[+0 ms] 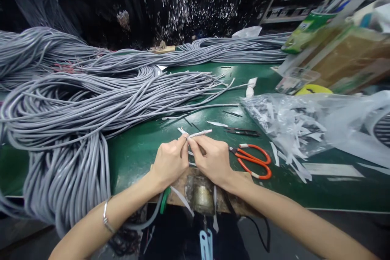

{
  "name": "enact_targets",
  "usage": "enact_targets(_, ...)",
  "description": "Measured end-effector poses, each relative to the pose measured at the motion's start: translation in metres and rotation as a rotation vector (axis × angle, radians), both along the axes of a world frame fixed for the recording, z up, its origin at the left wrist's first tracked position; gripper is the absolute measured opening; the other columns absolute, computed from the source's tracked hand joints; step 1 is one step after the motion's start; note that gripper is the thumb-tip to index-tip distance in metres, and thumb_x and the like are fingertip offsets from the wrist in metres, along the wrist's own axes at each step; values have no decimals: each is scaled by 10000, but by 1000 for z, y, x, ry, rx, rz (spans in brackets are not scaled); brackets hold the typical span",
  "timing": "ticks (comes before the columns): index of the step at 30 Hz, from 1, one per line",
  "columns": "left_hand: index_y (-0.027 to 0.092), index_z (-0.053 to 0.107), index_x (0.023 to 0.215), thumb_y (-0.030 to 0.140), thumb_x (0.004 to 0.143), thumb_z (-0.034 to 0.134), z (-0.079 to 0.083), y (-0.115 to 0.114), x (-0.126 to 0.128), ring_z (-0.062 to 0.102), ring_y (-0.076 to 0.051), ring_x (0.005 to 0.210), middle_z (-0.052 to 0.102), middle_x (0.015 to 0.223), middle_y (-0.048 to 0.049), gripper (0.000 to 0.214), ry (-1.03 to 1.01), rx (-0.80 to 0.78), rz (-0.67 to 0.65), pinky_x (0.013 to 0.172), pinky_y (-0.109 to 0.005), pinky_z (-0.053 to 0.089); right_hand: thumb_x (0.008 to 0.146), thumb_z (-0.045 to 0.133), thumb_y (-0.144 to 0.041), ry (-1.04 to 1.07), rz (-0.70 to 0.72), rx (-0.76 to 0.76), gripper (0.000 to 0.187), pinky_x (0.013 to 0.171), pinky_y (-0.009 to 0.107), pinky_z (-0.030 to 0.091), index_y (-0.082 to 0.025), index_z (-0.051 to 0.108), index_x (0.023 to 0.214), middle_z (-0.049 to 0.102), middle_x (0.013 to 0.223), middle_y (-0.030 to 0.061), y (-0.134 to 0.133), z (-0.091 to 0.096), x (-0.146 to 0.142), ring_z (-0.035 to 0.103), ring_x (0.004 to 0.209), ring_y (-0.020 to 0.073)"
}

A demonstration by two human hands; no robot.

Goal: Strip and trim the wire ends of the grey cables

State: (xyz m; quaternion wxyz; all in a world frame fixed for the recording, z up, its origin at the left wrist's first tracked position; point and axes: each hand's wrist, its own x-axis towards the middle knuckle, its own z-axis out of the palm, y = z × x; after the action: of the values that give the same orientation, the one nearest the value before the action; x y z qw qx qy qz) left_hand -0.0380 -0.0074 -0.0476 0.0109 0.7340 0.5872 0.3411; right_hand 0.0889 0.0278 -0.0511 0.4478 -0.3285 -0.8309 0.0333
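Note:
My left hand [171, 161] and my right hand [212, 159] meet over the near edge of the green table, fingers closed. Between the fingertips is a cable end [201, 133] with a pale, silvery wrapping that points to the right. A short white tip pokes out on the left side of the pinch. Where one hand's grip ends and the other's begins is hidden by the fingers. A grey cable [152, 215] hangs below my left wrist. Orange-handled scissors [269, 163] lie right of my right hand, with black snips [242, 131] farther back.
Bundles of grey cable [91, 101] cover the table's left and back. A clear plastic bag [283, 118] of white strips is at right, near a cardboard box [350, 57]. A metal cylinder [203, 200] stands on a wooden block below my hands, with light-blue handles [206, 244] under it.

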Motion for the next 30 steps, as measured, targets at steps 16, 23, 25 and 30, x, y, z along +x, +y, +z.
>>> enact_targets(16,116,679,822,187,843,470,5,-1,1,459,-76,422,580,540,1,222,-240,44,80,437,-180,340,923,408,-210,-77,-13,9,347,498,226,305,-151,568,621,507,512,-5,10,8,12,460,447,102)
enact_targets(23,127,676,801,182,839,487,5,-3,-1,360,-66,389,471,475,36,201,-205,88,91,428,-184,315,928,396,-213,-91,7,-16,361,504,217,310,-154,559,611,504,507,-6,9,8,11,449,443,93)
enact_targets(25,125,675,798,172,835,488,6,-2,-1,350,-65,388,449,468,42,196,-203,97,84,425,-184,307,926,401,-215,-92,1,-21,356,503,214,310,-153,562,615,503,510,-7,9,8,12,441,443,90)
enact_targets(30,135,679,787,181,832,495,6,-1,-2,313,-66,381,364,438,60,195,-203,105,102,412,-187,288,924,410,-221,-66,-2,-14,357,497,214,304,-153,557,606,487,507,-11,9,6,11,427,443,88)
